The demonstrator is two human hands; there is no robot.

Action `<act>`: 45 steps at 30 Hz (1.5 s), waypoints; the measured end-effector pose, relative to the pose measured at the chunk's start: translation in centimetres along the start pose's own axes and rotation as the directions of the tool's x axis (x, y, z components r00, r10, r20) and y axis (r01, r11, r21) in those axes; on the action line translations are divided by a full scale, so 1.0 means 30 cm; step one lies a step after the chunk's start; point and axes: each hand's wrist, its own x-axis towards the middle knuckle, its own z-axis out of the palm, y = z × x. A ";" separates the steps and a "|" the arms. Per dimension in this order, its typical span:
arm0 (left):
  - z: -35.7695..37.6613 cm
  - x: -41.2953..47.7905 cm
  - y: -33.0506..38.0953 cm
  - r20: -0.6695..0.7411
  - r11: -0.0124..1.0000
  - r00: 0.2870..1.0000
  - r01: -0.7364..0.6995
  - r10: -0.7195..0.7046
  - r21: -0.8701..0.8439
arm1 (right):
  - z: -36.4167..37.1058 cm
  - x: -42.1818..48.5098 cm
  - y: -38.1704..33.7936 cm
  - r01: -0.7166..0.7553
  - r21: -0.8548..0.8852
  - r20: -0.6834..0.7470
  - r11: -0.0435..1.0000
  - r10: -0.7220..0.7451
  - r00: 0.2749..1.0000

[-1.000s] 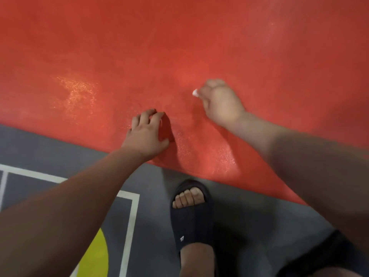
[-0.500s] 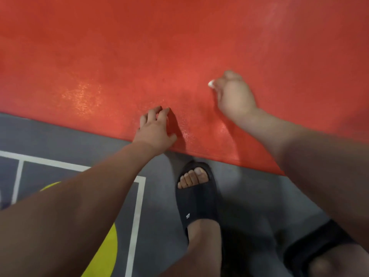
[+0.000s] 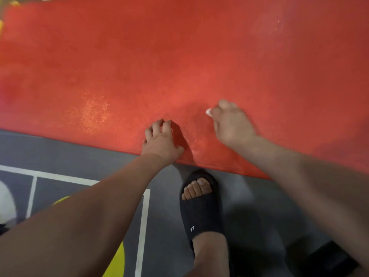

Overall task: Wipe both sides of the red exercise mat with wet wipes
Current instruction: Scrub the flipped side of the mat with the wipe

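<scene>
The red exercise mat (image 3: 179, 56) fills the upper part of the head view, its near edge running from the left down to the right. Wet sheen shows on it at the left and between my hands. My left hand (image 3: 160, 141) rests on the mat near its edge with curled fingertips pressing the surface; it holds nothing that I can see. My right hand (image 3: 231, 124) is on the mat to the right, fingers curled round a small white wet wipe (image 3: 208, 111) that peeps out at its left side.
A grey floor (image 3: 79, 150) with white lines and a yellow shape lies below the mat. My foot in a black slide sandal (image 3: 201, 206) stands just below the mat edge. A white object (image 3: 7, 202) sits at the far left.
The view has pulled back, showing more of the mat and floor. My right hand with the wipe has moved closer to the mat's near edge. My left hand stays pressed at the edge.
</scene>
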 end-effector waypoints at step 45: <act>0.048 -0.042 -0.332 -0.270 0.981 0.962 -0.005 -0.048 -0.195 | 0.057 -0.150 -0.246 0.516 0.128 0.437 0.847 -0.515 0.737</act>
